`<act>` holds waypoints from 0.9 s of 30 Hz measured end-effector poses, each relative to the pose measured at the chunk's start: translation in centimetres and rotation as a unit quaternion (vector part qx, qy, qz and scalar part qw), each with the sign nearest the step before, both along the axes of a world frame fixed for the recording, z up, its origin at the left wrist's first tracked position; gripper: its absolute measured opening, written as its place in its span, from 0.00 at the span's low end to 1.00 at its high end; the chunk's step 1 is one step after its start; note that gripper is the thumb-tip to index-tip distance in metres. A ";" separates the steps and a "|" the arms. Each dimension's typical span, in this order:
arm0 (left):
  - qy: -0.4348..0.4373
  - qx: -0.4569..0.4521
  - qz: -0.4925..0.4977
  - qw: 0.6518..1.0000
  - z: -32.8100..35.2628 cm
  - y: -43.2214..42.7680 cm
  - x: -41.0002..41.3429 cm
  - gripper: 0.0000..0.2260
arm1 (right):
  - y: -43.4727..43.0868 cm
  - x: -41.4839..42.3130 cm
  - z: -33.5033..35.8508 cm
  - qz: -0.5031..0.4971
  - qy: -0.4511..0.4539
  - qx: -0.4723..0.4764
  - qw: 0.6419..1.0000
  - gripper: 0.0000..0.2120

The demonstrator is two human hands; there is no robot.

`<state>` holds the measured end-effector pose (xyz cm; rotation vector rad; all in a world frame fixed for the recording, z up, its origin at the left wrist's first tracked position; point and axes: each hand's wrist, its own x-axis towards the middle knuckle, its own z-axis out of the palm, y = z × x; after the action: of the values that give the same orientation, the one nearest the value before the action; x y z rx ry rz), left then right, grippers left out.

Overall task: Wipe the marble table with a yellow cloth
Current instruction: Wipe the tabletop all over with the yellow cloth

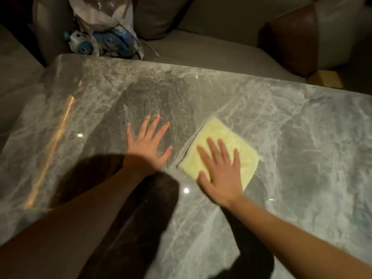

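Observation:
A folded yellow cloth [223, 137] lies flat near the middle of the grey marble table [302, 137]. My right hand [219, 174] presses flat on the cloth's near half, fingers spread, covering part of it. My left hand [150, 144] rests palm down on the bare marble just left of the cloth, fingers spread, holding nothing. Dark shadows of both arms fall across the glossy surface.
A grey sofa [201, 49] runs along the table's far edge. On it stands a plastic bag with a blue and white toy [100, 39]. A brown cushion [289, 39] sits at the far right. The table's left end curves off near a second seat.

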<state>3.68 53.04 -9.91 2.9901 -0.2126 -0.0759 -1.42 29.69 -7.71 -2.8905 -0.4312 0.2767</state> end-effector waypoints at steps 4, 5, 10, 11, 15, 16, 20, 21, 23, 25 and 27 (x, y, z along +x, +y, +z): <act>0.019 -0.018 -0.017 1.000 0.2 0.5 0.0 0.31 | 1.9 -8.9 0.0 0.073 0.009 0.018 0.997 0.30; 0.023 -0.033 -0.027 0.999 0.5 0.7 -0.1 0.31 | 2.3 -10.3 0.0 0.096 0.010 0.012 0.995 0.31; 0.014 -0.002 -0.045 0.999 0.7 6.5 -1.3 0.33 | 2.9 -10.7 0.0 0.146 0.011 -0.022 0.989 0.28; 0.008 0.005 -0.011 1.000 0.5 8.5 -1.4 0.33 | 3.3 -9.9 -0.1 0.154 0.010 -0.023 0.988 0.27; 0.013 0.013 0.153 0.988 -0.1 13.6 -2.0 0.33 | 6.4 -3.7 -0.5 0.163 0.004 -0.018 0.986 0.28; 0.013 0.013 0.160 0.987 -0.1 13.7 -2.1 0.33 | 7.3 -1.3 -0.6 0.156 0.000 -0.018 0.988 0.29; 0.003 0.013 0.124 0.992 0.2 13.7 -2.5 0.32 | 10.2 10.0 -0.7 0.068 -0.025 0.001 0.997 0.33; -0.003 0.012 0.123 0.992 0.2 13.9 -2.6 0.31 | 10.8 13.1 -0.6 0.037 -0.030 0.008 0.999 0.33; -0.003 -0.012 0.129 0.992 0.3 14.0 -2.5 0.31 | 11.9 18.6 -0.5 -0.012 -0.036 0.014 0.999 0.33; 0.005 -0.032 0.134 0.990 0.1 13.8 -2.4 0.31 | 12.9 22.9 -0.4 -0.027 -0.044 0.005 0.999 0.32; 0.012 -0.032 0.136 0.990 -0.1 13.8 -2.4 0.31 | 13.5 25.4 -0.4 -0.021 -0.049 -0.006 0.999 0.30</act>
<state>1.26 66.79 -10.06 2.9198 0.1909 -0.0747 23.94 43.20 -8.11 -2.9291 -0.3870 0.1304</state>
